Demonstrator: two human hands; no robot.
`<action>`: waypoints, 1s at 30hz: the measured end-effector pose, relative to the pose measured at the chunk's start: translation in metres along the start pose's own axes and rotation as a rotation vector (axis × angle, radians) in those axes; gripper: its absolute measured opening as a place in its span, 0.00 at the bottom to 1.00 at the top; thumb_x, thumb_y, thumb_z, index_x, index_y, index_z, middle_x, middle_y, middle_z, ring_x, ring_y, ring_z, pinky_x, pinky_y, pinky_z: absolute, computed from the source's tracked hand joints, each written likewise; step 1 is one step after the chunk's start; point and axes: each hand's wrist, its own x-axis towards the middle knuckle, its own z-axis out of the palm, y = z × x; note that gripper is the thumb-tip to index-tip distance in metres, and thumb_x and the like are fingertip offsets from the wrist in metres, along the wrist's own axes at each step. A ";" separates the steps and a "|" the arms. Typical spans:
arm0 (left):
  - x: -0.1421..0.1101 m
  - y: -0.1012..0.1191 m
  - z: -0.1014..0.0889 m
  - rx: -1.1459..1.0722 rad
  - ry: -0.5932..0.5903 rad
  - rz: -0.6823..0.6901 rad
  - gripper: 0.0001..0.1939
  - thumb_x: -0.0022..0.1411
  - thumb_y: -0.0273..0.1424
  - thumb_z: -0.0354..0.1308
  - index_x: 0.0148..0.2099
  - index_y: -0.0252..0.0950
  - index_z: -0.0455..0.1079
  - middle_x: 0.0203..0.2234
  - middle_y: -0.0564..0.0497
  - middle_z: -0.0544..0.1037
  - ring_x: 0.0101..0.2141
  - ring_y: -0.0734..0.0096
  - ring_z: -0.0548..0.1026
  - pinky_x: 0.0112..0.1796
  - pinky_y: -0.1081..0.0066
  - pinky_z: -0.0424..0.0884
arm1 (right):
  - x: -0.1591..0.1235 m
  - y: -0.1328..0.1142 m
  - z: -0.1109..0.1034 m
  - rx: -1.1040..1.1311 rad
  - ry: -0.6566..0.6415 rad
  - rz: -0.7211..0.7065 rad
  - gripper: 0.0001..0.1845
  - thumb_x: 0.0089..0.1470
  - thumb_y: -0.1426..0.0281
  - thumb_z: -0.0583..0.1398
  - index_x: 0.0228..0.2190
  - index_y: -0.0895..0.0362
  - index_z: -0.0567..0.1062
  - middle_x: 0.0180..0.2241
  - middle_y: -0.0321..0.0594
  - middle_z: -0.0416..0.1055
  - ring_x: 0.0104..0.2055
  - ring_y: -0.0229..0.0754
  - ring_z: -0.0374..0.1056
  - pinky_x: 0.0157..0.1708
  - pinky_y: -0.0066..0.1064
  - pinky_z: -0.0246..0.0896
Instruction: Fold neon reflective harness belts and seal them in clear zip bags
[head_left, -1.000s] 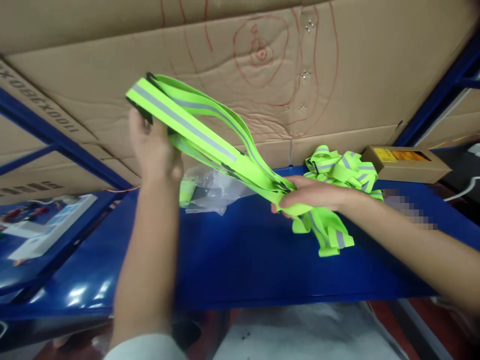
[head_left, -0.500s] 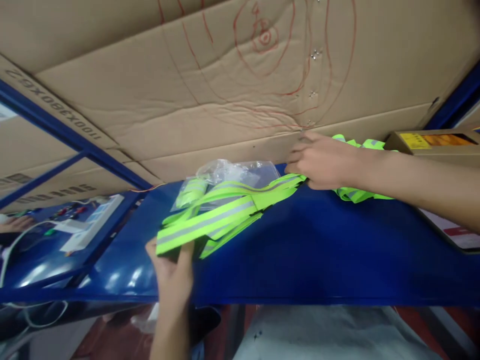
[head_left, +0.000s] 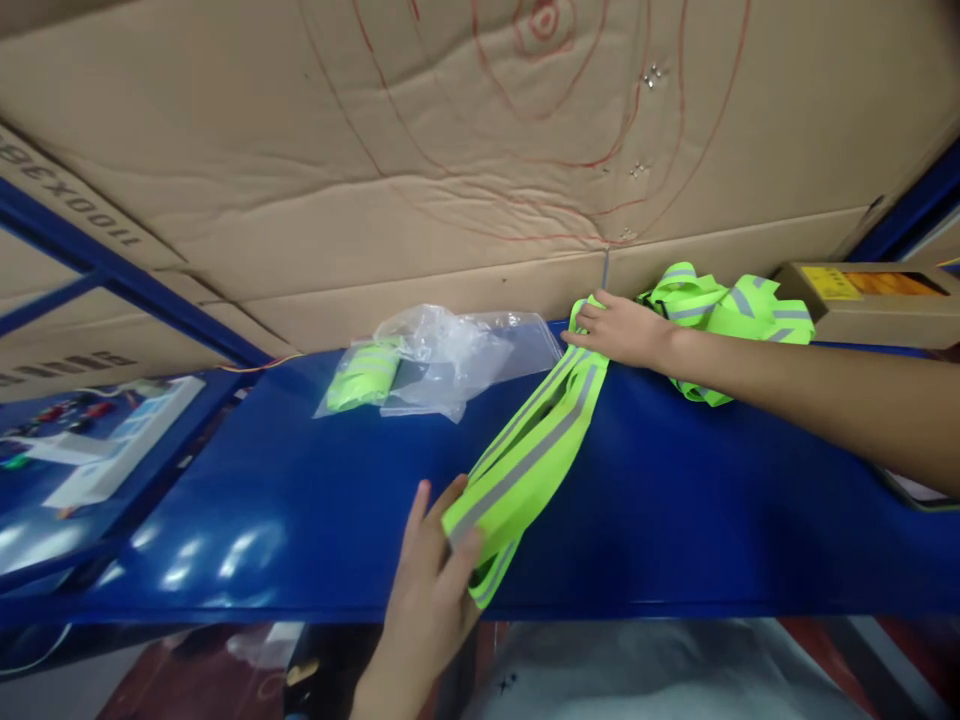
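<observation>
A folded neon-green strap with grey reflective stripes lies stretched across the blue table, from near front to far back. My left hand pinches its near end at the table's front edge. My right hand presses down on its far end by the cardboard wall, fingers closed over the band. Just behind my right wrist sits a heap of more green reflective straps.
Clear plastic bags, one holding a rolled green strap, lie at the back middle. A brown box with a yellow label stands at the back right. A cardboard sheet walls the back. A lower blue shelf holds papers.
Both hands brought the strap down from the air and laid it flat on the table; my left hand swung its end toward the front edge, my right hand moved to the back.
</observation>
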 end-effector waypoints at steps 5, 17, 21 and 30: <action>0.016 0.013 -0.009 -0.006 -0.171 0.204 0.26 0.58 0.16 0.57 0.57 0.41 0.68 0.57 0.38 0.69 0.66 0.46 0.65 0.62 0.36 0.65 | -0.003 0.005 0.009 -0.003 -0.049 0.029 0.20 0.65 0.77 0.52 0.55 0.56 0.72 0.44 0.49 0.78 0.44 0.48 0.69 0.37 0.35 0.53; 0.033 0.047 0.008 -0.096 -0.175 -0.105 0.03 0.69 0.30 0.56 0.43 0.39 0.71 0.50 0.41 0.70 0.57 0.54 0.70 0.64 0.38 0.58 | -0.004 0.027 -0.010 0.057 -0.126 0.093 0.31 0.56 0.76 0.61 0.61 0.54 0.70 0.59 0.54 0.71 0.50 0.55 0.72 0.43 0.43 0.63; 0.033 0.049 0.009 -0.123 -0.145 -0.121 0.04 0.68 0.26 0.54 0.41 0.39 0.69 0.57 0.40 0.70 0.60 0.55 0.68 0.66 0.38 0.53 | -0.037 0.003 -0.064 0.434 -0.038 -0.030 0.42 0.50 0.69 0.68 0.65 0.53 0.66 0.66 0.56 0.62 0.62 0.63 0.66 0.55 0.52 0.62; 0.028 0.045 0.014 -0.095 -0.029 -0.150 0.01 0.67 0.28 0.57 0.39 0.38 0.69 0.59 0.39 0.71 0.61 0.55 0.69 0.66 0.41 0.54 | -0.071 -0.071 -0.091 0.793 0.093 -0.207 0.12 0.59 0.72 0.65 0.46 0.55 0.80 0.63 0.53 0.64 0.65 0.58 0.60 0.61 0.53 0.55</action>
